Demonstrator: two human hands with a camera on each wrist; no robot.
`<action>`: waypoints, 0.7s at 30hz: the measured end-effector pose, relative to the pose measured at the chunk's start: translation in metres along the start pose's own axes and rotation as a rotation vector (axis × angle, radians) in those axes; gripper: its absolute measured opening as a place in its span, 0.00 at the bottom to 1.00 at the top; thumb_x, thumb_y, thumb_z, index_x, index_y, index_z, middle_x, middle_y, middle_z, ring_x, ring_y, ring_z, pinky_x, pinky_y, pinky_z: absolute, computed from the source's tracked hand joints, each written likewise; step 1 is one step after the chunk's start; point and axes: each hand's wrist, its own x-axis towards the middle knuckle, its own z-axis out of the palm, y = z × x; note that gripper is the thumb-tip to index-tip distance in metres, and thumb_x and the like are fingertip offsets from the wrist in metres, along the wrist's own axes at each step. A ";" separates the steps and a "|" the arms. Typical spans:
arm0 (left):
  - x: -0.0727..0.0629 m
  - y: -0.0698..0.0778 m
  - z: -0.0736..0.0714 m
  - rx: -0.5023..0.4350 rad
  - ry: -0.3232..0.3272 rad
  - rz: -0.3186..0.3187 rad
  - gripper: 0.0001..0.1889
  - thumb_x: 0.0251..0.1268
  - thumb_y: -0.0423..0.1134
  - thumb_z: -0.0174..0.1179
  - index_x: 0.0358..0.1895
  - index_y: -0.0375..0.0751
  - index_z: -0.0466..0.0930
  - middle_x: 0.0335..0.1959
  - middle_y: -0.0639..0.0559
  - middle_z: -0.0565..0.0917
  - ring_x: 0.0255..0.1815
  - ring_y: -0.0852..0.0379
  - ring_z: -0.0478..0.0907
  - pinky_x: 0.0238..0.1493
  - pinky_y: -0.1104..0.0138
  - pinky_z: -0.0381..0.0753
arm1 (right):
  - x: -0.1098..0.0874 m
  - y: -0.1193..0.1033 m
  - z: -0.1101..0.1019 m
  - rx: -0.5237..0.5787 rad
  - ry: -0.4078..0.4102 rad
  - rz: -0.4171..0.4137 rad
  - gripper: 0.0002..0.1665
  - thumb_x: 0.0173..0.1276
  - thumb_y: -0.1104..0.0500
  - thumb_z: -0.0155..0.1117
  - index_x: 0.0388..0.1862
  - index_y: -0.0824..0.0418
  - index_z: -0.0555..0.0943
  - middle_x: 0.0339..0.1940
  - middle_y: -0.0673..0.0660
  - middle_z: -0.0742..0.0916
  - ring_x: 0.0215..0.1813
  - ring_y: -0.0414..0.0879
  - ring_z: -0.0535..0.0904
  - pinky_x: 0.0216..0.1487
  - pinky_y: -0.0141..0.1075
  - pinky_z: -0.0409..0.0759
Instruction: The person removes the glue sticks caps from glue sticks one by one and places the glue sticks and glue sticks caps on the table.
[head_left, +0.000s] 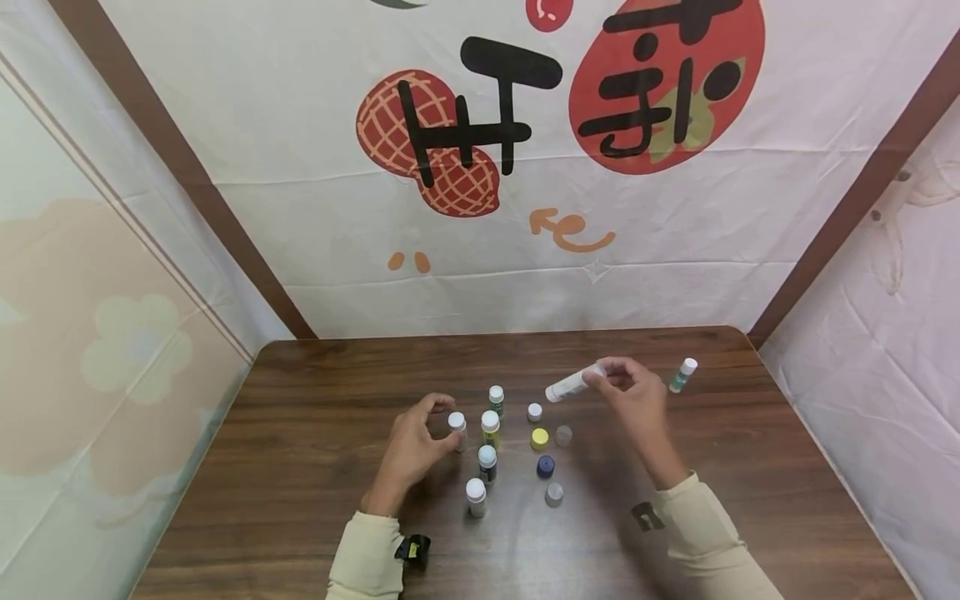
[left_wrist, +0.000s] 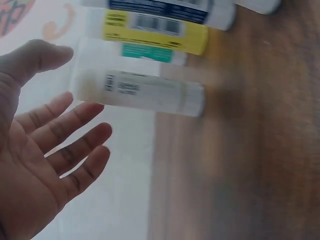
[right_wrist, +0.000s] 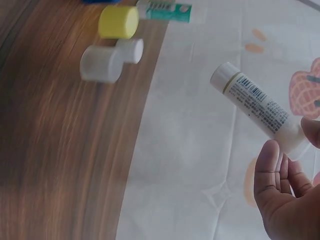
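My right hand (head_left: 630,392) pinches a white glue stick (head_left: 573,383) by one end between thumb and fingers, tilted above the table. In the right wrist view, printed text and a barcode show on that glue stick (right_wrist: 257,102). My left hand (head_left: 416,442) has its fingers spread beside an upright white glue stick (head_left: 460,437). The left wrist view has the fingertips right at the top of this stick (left_wrist: 145,92). Near it stand a yellow-labelled glue stick (head_left: 491,435), a green-labelled one (head_left: 497,404), a dark-blue-labelled one (head_left: 487,471) and another white one (head_left: 477,502).
Loose caps lie right of the sticks: white (head_left: 535,412), yellow (head_left: 540,439), navy (head_left: 545,467), and two translucent caps, one farther back (head_left: 563,436) and one nearer (head_left: 554,495). A green-and-white stick (head_left: 681,379) stands beyond my right hand. A printed cloth (head_left: 480,300) hangs behind the wooden table (head_left: 315,450).
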 end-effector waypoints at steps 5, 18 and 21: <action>0.001 0.018 -0.007 0.033 0.046 0.067 0.23 0.48 0.36 0.75 0.50 0.40 0.79 0.47 0.44 0.84 0.51 0.46 0.79 0.52 0.50 0.76 | -0.005 -0.009 0.004 0.088 -0.038 0.027 0.18 0.55 0.57 0.77 0.37 0.68 0.83 0.28 0.60 0.84 0.29 0.41 0.78 0.26 0.26 0.74; 0.006 0.057 0.006 0.099 0.055 0.255 0.23 0.46 0.37 0.76 0.48 0.41 0.81 0.43 0.49 0.85 0.44 0.50 0.81 0.42 0.57 0.78 | -0.020 -0.029 0.019 0.163 -0.159 0.085 0.19 0.55 0.56 0.77 0.38 0.67 0.82 0.27 0.59 0.84 0.28 0.42 0.78 0.27 0.28 0.74; 0.009 0.064 0.013 0.093 0.065 0.310 0.23 0.46 0.38 0.77 0.48 0.41 0.81 0.41 0.49 0.86 0.43 0.50 0.81 0.41 0.57 0.79 | -0.023 -0.031 0.024 0.174 -0.179 0.074 0.18 0.54 0.55 0.77 0.36 0.66 0.82 0.26 0.59 0.84 0.27 0.44 0.79 0.27 0.30 0.75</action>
